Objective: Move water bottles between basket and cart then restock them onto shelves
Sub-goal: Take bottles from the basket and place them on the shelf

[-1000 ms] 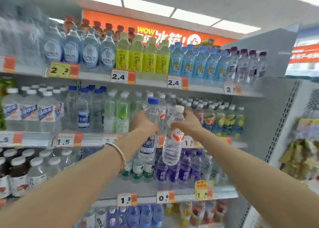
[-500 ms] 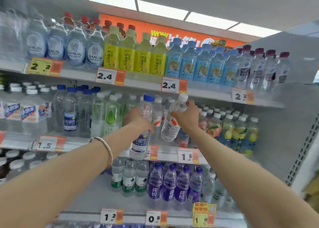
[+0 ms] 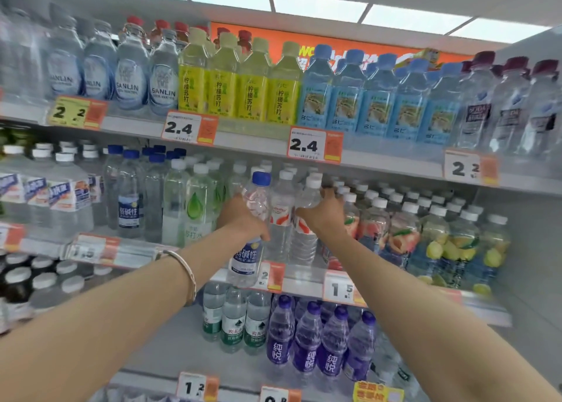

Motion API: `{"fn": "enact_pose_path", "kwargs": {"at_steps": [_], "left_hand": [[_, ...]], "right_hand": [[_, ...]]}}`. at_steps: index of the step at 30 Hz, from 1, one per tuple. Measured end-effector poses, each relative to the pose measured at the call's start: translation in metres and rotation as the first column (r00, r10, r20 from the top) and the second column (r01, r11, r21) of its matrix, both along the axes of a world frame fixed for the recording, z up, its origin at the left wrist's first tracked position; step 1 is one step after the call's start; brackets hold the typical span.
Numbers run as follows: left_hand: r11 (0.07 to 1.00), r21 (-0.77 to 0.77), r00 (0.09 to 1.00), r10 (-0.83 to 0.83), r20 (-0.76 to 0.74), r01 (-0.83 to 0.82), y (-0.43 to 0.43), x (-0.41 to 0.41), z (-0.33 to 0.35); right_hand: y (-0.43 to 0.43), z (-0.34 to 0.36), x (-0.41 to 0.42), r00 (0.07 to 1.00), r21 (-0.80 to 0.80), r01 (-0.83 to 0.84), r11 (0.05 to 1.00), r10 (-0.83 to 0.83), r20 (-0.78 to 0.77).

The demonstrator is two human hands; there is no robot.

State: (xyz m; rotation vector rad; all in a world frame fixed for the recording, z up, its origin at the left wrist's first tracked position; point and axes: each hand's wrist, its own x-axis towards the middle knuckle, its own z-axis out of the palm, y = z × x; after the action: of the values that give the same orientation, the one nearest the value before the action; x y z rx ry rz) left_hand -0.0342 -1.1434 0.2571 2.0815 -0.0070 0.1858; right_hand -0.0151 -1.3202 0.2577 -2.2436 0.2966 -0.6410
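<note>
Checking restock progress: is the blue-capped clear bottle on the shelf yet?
Not yet: the left hand holds the blue-capped clear bottle, base hanging before the price rail.

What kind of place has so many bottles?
Probably a shop's drinks aisle: shelves full of bottles, price tags along their edges, the left hand holding a blue-capped bottle, the right hand a white-capped bottle.

Orange banner (image 3: 273,35) with white and yellow lettering high at the back, lit ceiling panels (image 3: 316,4), yellow-labelled lemon soda drinks (image 3: 252,97) in the top row, white-and-orange price tags reading 2.4 (image 3: 188,127) and 1.5 (image 3: 342,289), yellow promotional tag (image 3: 378,392) at the bottom edge
</note>
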Motion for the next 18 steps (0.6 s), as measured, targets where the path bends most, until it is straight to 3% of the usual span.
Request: {"fn": "enact_pose_path", "kwargs": {"at_steps": [8,18], "left_hand": [[1.0,-0.005,1.0,0.02,-0.012,-0.02,-0.005,0.008,-0.007],[0.996,-0.006,0.995,0.084,-0.058,-0.085,0.022,0.0,-0.019]], "right_hand": [[-0.005,-0.001,0.019,0.989,-0.266,0.013,0.964,-0.051,-0.139],[-0.007,-0.013,0.029,0.987,-0.34,0.019,0.94,-0.073,-0.146]]}}
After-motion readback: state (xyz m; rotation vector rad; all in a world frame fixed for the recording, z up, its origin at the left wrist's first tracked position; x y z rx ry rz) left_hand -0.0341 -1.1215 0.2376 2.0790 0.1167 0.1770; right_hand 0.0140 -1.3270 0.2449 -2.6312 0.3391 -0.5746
